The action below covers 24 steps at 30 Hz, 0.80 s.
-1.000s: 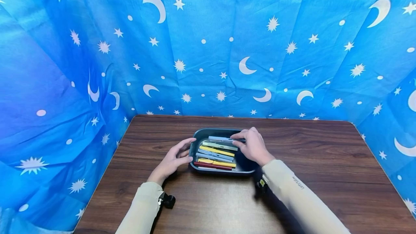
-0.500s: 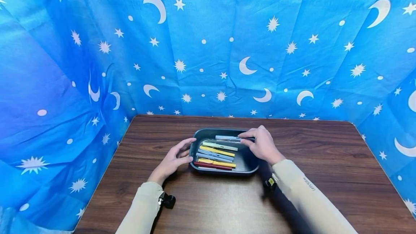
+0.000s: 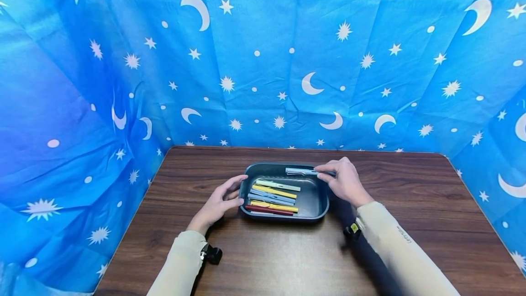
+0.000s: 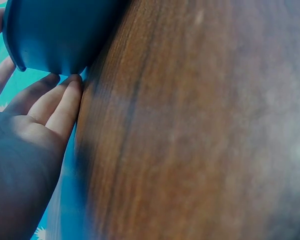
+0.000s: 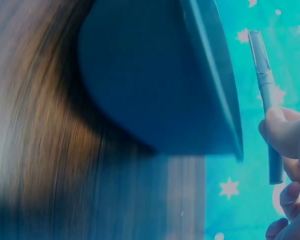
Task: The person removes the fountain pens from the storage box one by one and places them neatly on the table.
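Observation:
A dark oblong tray (image 3: 314, 198) sits on the table, with several capped pens lying side by side in its left part. Among them are a pale green pen (image 3: 279, 185), a yellow pen (image 3: 273, 191) and a dark red pen (image 3: 269, 210). My left hand (image 3: 218, 202) rests at the tray's left end, its fairly straight fingertips touching the outer wall. Thumb and fingers of my right hand (image 3: 347, 182) pinch a light blue-grey pen (image 5: 264, 75) with a wire clip. That pen is above the tray's back right rim, its clip end pointing left.
The brown wooden table (image 3: 279, 259) extends on all sides of the tray. Behind it and at both sides hangs a blue cloth (image 3: 263, 81) printed with white moons and stars. A small black camera (image 3: 213, 254) is strapped at the left wrist.
My right hand has moved right, drawing the light blue-grey pen from over the other pens to the tray's back right rim. The left hand and the tray have stayed in place.

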Each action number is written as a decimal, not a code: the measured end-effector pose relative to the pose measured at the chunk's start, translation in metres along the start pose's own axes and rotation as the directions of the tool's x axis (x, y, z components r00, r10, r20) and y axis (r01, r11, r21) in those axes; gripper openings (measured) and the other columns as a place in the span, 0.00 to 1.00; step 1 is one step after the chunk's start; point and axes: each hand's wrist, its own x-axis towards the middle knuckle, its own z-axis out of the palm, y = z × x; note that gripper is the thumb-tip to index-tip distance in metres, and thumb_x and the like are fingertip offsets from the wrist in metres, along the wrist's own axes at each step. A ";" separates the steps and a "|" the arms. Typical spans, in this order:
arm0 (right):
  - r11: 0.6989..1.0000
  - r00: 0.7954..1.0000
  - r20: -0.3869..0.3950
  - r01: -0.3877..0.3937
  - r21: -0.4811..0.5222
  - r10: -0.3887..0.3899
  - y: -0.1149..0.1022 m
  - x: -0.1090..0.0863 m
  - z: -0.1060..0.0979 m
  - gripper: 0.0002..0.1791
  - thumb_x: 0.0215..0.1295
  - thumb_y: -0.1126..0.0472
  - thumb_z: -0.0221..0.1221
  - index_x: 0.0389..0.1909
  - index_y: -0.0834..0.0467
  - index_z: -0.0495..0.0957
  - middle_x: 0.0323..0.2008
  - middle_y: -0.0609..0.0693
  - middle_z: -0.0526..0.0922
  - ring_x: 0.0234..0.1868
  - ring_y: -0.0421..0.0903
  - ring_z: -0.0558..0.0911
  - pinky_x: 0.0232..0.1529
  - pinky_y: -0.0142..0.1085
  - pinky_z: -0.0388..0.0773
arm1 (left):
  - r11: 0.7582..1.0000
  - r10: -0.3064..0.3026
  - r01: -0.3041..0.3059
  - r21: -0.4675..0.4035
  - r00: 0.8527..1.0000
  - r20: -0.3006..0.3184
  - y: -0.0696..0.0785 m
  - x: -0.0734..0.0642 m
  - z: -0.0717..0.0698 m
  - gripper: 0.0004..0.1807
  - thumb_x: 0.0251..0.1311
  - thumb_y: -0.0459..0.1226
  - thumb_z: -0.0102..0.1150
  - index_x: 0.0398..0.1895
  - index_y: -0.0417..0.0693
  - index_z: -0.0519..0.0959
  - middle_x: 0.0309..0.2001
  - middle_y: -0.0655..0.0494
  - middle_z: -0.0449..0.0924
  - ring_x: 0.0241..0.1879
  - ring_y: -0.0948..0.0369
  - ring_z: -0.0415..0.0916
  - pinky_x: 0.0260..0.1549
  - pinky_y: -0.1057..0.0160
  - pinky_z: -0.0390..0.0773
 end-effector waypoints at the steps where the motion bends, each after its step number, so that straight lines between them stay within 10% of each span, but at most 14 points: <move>1: 1.000 1.000 -0.003 -0.009 -0.004 0.009 0.003 -0.001 -0.002 0.09 0.67 0.66 0.70 0.46 0.55 0.92 0.42 0.51 0.92 0.39 0.49 0.72 0.40 0.42 0.66 | 1.000 0.000 0.000 0.001 1.000 0.000 0.000 0.000 0.000 0.35 0.72 0.35 0.63 0.79 0.61 0.65 0.79 0.44 0.63 0.74 0.43 0.68 0.70 0.44 0.71; 24: 0.994 0.990 -0.094 -0.110 -0.022 0.107 0.056 -0.024 -0.036 0.09 0.66 0.69 0.70 0.44 0.58 0.92 0.41 0.56 0.92 0.37 0.50 0.83 0.39 0.41 0.75 | 1.000 -0.002 0.002 -0.003 1.000 -0.003 -0.002 0.000 0.000 0.35 0.73 0.34 0.63 0.80 0.62 0.66 0.79 0.44 0.63 0.74 0.42 0.68 0.69 0.43 0.71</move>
